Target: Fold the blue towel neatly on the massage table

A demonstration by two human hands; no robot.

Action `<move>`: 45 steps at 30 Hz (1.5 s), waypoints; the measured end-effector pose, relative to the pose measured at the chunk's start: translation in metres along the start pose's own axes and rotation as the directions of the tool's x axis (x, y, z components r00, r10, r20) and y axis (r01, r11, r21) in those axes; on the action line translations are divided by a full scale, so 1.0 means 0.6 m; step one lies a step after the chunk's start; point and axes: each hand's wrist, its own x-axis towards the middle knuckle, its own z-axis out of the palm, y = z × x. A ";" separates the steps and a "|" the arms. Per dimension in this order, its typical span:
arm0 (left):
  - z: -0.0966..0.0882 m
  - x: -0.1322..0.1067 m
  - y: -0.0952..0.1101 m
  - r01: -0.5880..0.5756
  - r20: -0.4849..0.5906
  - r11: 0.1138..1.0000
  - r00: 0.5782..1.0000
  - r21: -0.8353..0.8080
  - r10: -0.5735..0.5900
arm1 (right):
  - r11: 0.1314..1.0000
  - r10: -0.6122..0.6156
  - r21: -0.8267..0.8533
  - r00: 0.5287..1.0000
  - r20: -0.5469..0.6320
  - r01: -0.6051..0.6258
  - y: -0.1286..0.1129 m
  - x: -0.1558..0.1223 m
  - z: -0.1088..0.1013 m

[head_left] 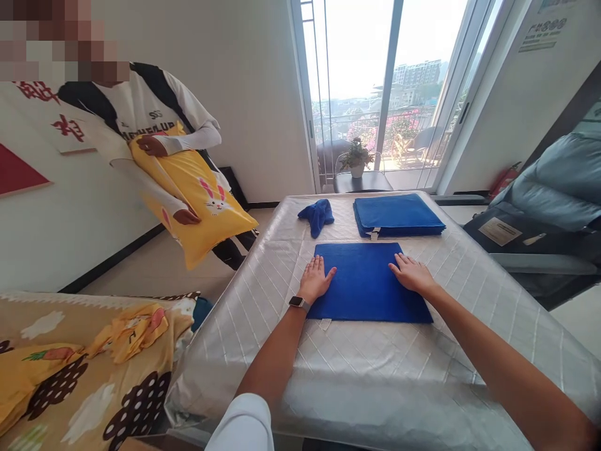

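A folded blue towel lies flat on the quilted silver table cover. My left hand rests palm down on the towel's left edge, fingers spread; a watch is on that wrist. Flat on the towel's right part lies my right hand, fingers apart. Neither hand grips anything. Farther back sits a stack of folded blue towels, and to its left a crumpled blue towel.
A person at the left holds a yellow rabbit-print pillow. A patterned blanket covers a bed at the lower left. Behind the table stand a small potted plant and glass balcony doors. A grey-blue seat is at the right.
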 end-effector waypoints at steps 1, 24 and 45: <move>0.000 0.000 0.000 0.001 0.000 1.000 1.000 -0.001 -0.001 | 1.000 -0.007 0.000 1.000 -0.015 0.007 0.000 0.009 -0.004; 0.005 0.000 -0.003 0.006 -0.002 1.000 1.000 0.011 -0.006 | 0.993 -0.037 0.104 0.986 -0.161 0.054 0.012 0.082 0.023; 0.004 0.107 0.257 -0.412 -0.035 0.911 0.911 -0.006 0.412 | 0.990 -0.038 0.131 0.988 -0.150 0.058 0.009 0.075 0.021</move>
